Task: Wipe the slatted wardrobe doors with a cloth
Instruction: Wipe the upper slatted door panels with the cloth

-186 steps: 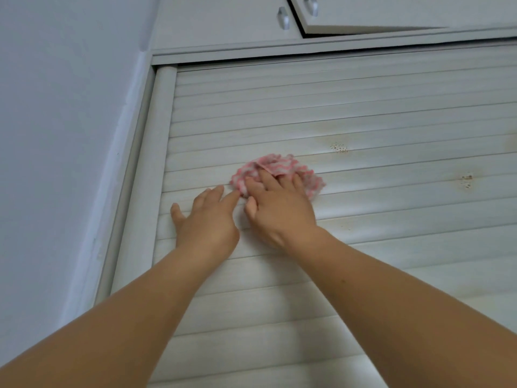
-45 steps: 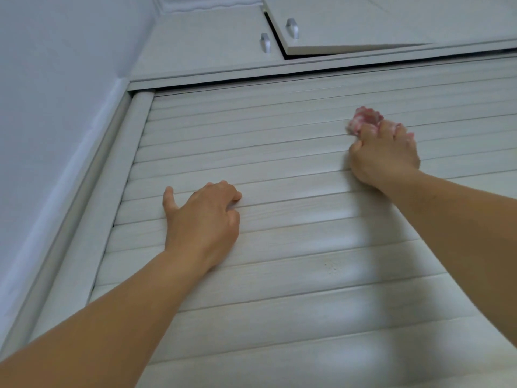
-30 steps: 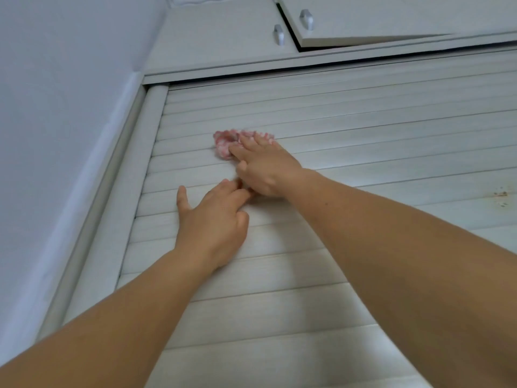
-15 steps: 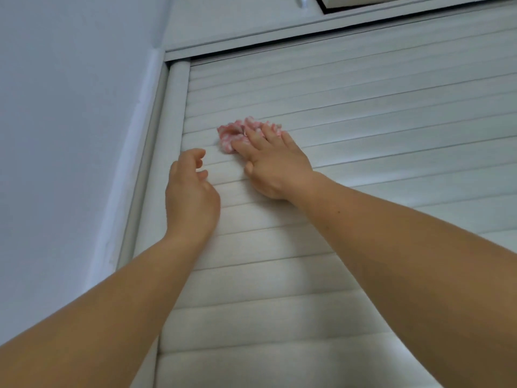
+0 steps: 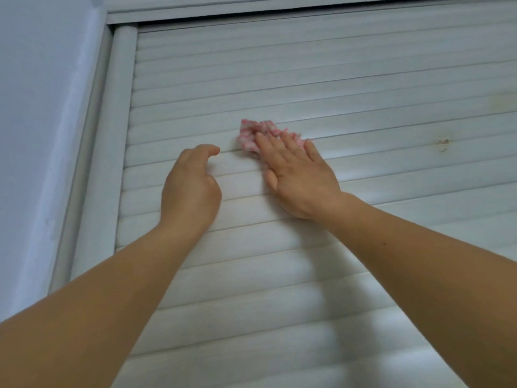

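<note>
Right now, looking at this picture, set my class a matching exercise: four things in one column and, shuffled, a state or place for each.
Things:
1. cloth
2. left hand
3. right hand
4. rusty stain

States:
A. far right on a slat
B. fingers loosely curled, holding nothing
C. pink and white, bunched against the slats
D. fingers straight, pressing the cloth

Pairs: 1-C, 2-B, 3-D, 4-A

White slatted wardrobe door (image 5: pixel 349 88), pink-and-white cloth (image 5: pixel 253 135) pressed flat against its slats, rust-coloured spot (image 5: pixel 443 142) at right
</note>
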`<state>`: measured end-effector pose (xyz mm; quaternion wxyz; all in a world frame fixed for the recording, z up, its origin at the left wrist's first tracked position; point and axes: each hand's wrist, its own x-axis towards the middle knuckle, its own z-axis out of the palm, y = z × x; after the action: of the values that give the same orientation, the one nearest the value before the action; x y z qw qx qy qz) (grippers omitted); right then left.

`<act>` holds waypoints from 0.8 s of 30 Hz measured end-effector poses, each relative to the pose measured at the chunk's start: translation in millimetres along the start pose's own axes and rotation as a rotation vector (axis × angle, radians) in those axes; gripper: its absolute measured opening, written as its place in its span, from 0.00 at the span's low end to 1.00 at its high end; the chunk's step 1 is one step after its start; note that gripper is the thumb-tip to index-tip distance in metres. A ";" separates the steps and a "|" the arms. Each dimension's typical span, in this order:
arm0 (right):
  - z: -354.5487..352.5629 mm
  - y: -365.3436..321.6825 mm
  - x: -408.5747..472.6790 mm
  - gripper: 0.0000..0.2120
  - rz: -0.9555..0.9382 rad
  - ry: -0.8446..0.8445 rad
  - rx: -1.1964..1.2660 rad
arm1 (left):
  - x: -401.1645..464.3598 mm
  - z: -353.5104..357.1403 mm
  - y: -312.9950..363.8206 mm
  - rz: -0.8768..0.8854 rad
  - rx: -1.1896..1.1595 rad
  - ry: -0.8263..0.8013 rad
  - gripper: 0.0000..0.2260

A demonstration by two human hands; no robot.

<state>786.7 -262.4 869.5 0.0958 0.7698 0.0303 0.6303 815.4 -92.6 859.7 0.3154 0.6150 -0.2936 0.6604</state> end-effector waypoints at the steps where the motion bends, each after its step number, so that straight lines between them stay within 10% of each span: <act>1: -2.6 13.2 -2.5 0.27 0.038 -0.003 -0.011 | -1.6 2.3 2.1 0.017 -0.003 -0.022 0.25; 13: -19.4 76.7 -18.7 0.26 0.529 0.008 0.061 | -14.1 1.5 -6.8 -0.013 -0.068 -0.169 0.26; 24: 2.5 -35.8 -26.8 0.26 0.139 -0.033 0.075 | -24.2 -0.9 -10.9 -0.047 -0.152 -0.121 0.28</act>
<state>786.4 -232.1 836.6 0.0231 0.7834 -0.0012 0.6211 824.4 -86.4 835.5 0.3583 0.6347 -0.3468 0.5904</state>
